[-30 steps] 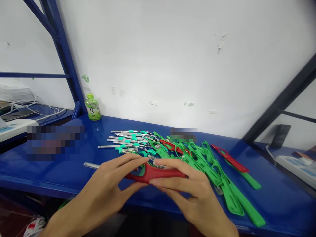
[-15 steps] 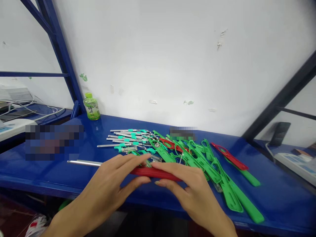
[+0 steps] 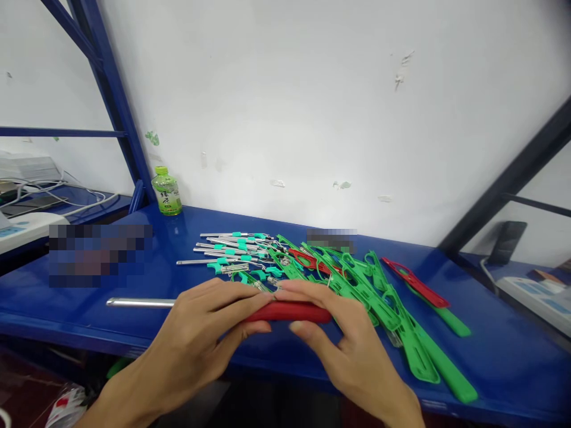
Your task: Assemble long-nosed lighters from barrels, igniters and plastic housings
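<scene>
Red handle point(image 3: 297, 311) clamped between left hand point(image 3: 196, 324) and right hand point(image 3: 352, 327); metal rod point(image 3: 140, 303) juts beyond left hand. Uneven squeeze might skew rod or slip handle.

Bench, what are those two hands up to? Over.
Left hand and right hand holding red handle. Metal tube pokes out past left hand. Green pieces piled on table just beyond.

**Closed grip, face to face**

Bare forearms point(image 3: 122, 389) angle inward from below. The left hand point(image 3: 198, 327) and the right hand point(image 3: 345, 324) curl toward each other, fingers point(image 3: 245, 304) bent above, tips close together; the thumbs point(image 3: 312, 334) lie lower, near but apart.
</scene>
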`<state>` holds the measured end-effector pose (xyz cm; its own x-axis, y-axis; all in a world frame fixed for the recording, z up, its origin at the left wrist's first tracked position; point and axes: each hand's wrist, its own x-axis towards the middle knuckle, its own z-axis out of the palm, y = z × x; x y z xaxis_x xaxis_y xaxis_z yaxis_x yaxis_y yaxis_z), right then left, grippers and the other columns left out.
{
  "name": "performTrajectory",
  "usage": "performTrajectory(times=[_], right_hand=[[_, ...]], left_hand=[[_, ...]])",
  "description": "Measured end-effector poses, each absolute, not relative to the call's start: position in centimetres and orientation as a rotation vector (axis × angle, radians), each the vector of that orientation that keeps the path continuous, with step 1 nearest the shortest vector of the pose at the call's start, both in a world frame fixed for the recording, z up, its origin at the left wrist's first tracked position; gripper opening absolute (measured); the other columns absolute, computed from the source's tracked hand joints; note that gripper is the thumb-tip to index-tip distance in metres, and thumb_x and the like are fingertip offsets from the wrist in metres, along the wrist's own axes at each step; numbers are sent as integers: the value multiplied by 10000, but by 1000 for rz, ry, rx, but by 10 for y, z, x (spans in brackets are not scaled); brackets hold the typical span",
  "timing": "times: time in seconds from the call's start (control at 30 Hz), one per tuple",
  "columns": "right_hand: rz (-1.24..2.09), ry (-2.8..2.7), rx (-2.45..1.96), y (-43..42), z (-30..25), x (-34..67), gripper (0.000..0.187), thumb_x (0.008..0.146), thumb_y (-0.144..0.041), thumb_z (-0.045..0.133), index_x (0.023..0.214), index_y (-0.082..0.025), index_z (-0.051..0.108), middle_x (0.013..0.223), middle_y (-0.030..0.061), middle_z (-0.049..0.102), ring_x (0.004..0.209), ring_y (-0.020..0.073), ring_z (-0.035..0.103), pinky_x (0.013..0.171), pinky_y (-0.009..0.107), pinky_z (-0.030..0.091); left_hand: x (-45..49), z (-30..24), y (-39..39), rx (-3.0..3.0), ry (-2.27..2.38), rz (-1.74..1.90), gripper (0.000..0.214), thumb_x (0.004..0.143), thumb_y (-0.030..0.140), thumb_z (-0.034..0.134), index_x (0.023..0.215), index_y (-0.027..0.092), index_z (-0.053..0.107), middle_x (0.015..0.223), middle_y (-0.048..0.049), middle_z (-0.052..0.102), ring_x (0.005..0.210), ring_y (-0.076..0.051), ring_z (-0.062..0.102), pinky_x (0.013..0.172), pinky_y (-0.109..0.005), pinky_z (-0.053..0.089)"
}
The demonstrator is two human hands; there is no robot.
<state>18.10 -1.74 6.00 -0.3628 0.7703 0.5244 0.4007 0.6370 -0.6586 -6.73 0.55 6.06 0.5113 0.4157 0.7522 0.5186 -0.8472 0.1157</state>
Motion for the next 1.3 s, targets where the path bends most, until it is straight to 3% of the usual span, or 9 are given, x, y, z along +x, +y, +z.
performTrajectory(times=[0.07,0.13,0.23,0.3,0.6,0.93,1.0,1.07,1.3], right_hand=[[594,-1929,-967,-16,61,185,354,1132,-491,461,1441,-429,622,1410,-56,725,1311,190,660,1116,340,485],[583,-1837,-1074,-12,60,189,449,1160,-503,305,1312,-368,706,1256,-10,771,1170,206,705,1014,347,511],[481,-1849,-1434,-3,56,195,445,1148,-492,345,1085,-294,739,830,0,739,767,212,693,725,329,470],[431,-1999,-1670,3,50,199,345,1131,-448,424,1064,-286,721,740,-8,704,676,222,660,653,330,387],[314,-2148,-1942,8,36,195,183,1080,-345,550,962,-269,667,787,28,730,733,247,679,625,315,308],[170,-1837,-1685,-6,57,199,265,990,-471,677,851,-272,569,536,-80,546,453,165,519,514,289,304],[164,-1750,-1586,-12,65,200,254,958,-466,722,870,-273,582,556,-88,557,444,150,530,484,273,337],[170,-1648,-1520,-17,72,201,226,953,-463,731,893,-274,621,607,-73,610,474,147,578,471,259,389],[51,-1423,-1371,-33,85,200,209,990,-472,706,986,-272,767,648,-36,654,518,147,606,485,253,478]], left_hand=[[-67,60,5,-2719,-835,-1186,205,1112,315,569,1270,241,675,1103,-28,792,906,-161,737,794,-274,565],[-65,58,3,-2865,-854,-1070,195,1102,307,587,1276,269,668,1135,-19,776,949,-176,731,838,-297,564],[-58,54,-3,-3050,-952,-785,273,1056,237,642,1316,320,648,1207,-12,730,1046,-210,709,957,-359,559],[-54,51,-8,-3108,-1044,-589,389,1016,186,664,1366,350,619,1244,-16,697,1114,-237,687,1012,-401,552],[-57,33,-15,-3154,-1244,-205,573,994,106,574,1493,379,505,1524,-51,537,1342,-290,584,1012,-397,571],[-76,38,15,-3171,-1268,-478,425,1043,297,658,1444,420,591,1376,-21,619,1212,-238,651,1021,-344,533],[-89,41,27,-3065,-1324,-587,246,1088,289,542,1250,348,718,1250,-23,680,1129,-214,685,986,-313,532],[-103,43,41,-2910,-1456,-607,292,1099,318,466,1103,281,756,1123,-41,727,1028,-225,715,913,-322,541],[-126,40,70,-2799,-1656,-487,288,1042,396,510,1067,291,778,1104,-48,799,1020,-280,741,858,-347,530]])
